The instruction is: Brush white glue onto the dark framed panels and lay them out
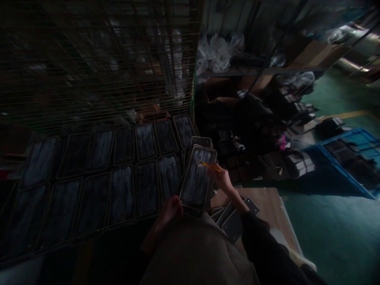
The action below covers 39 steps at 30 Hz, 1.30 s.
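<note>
My left hand (170,210) grips the near end of a dark phone case (196,180) with a pale rim, held up tilted over my lap. My right hand (223,179) is closed on a thin yellow-orange tool (209,165) whose tip touches the case's upper inner face. More cases like it are stacked just behind the held one (201,141). Two rows of similar cases (124,170) lie side by side on a wire rack to the left.
A tall wire rack (97,59) rises behind the rows. Loose cases (234,221) lie on a wooden board (267,202) by my right arm. Cluttered shelves with boxes and plastic bags (219,51) stand ahead; a blue crate (347,154) sits on the green floor at right.
</note>
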Each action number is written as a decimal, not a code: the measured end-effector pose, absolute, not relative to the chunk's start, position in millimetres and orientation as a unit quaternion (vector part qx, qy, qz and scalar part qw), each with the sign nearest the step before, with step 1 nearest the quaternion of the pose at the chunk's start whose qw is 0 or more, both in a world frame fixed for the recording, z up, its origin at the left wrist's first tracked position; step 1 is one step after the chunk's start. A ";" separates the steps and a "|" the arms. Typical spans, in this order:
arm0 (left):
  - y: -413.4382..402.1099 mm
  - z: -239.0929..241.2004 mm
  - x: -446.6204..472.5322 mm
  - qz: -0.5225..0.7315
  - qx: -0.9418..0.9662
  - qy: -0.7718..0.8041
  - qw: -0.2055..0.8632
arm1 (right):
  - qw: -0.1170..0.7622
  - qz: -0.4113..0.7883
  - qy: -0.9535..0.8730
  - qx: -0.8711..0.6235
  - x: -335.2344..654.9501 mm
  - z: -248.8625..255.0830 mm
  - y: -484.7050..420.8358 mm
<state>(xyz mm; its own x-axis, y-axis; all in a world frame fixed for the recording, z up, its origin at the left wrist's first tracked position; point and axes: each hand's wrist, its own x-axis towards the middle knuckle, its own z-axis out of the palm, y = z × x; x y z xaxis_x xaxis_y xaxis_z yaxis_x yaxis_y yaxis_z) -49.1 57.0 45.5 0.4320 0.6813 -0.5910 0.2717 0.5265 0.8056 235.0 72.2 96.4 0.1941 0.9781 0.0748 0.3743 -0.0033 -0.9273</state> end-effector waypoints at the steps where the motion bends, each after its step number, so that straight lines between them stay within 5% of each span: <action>1: 56.6 45.5 -49.2 0.148 0.468 0.513 0.704 | 0.460 0.318 -0.538 -0.630 238.6 93.8 81.3; 9: 50.5 48.0 -47.0 0.171 0.459 0.525 0.696 | 0.458 0.200 -0.532 -0.684 240.4 94.2 104.7; 26: 48.1 57.7 -43.5 0.187 0.394 0.505 0.745 | 0.359 0.194 -0.584 -0.702 216.8 101.2 38.0; 34: 52.5 87.9 -45.5 0.201 0.403 0.497 0.742 | 0.530 0.215 -0.408 -0.711 222.5 123.4 -0.6; 39: 65.6 117.4 -33.2 0.271 0.366 0.416 0.787 | 0.531 0.163 -0.374 -0.743 222.1 90.9 4.9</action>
<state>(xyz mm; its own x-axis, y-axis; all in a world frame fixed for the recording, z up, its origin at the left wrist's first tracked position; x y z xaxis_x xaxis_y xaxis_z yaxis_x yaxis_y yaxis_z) -33.2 65.6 117.4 0.5069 0.7314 -0.4563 -0.1217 0.5847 0.8021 222.1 4.9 90.9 0.6671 0.7288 0.1540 0.3819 -0.1571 -0.9107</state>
